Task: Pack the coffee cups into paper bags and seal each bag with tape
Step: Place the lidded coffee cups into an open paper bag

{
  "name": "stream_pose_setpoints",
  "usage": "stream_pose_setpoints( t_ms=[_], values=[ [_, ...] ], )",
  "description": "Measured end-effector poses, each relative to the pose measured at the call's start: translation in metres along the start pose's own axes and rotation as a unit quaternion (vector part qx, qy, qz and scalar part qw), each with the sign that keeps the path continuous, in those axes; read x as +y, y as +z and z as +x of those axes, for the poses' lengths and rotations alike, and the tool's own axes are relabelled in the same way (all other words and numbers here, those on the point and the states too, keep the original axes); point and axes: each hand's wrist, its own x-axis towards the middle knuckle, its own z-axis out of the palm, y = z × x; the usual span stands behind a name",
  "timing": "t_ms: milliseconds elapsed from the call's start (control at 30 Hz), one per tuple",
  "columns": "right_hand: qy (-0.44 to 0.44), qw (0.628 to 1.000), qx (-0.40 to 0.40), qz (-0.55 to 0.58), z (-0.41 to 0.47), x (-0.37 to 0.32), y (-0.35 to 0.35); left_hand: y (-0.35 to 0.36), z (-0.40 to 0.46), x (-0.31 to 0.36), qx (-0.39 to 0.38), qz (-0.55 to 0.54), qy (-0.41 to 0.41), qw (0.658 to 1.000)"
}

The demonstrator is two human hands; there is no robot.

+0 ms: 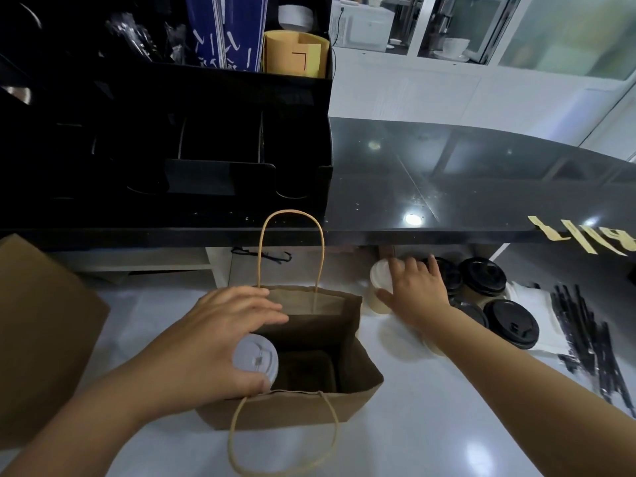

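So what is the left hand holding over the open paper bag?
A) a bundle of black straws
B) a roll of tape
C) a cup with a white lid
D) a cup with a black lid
C: the left hand grips a white-lidded cup at the mouth of the paper bag.

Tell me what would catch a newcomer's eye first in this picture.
The open paper bag standing in the middle of the white counter, with the left hand holding a white-lidded cup at its mouth. To its right, the right hand grips a second white-lidded cup. Beyond that hand sit several black-lidded cups.
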Motion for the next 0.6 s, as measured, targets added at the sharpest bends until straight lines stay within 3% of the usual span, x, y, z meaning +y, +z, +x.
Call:
stream_pose_setpoints(
  t_ms=[367,600],
  values=[
    [-0.01,0.987,-0.002,0.159,-0.02,-0.006,-0.021,-0.005,-0.003,0.01,-0.02,0.002,-0.029,0.999],
    [-0.009,0.963,0.033,0.267,-0.049,-0.003,-0.08,-0.006,-0.001,0.014,-0.035,0.04,-0.033,0.998]
  ],
)
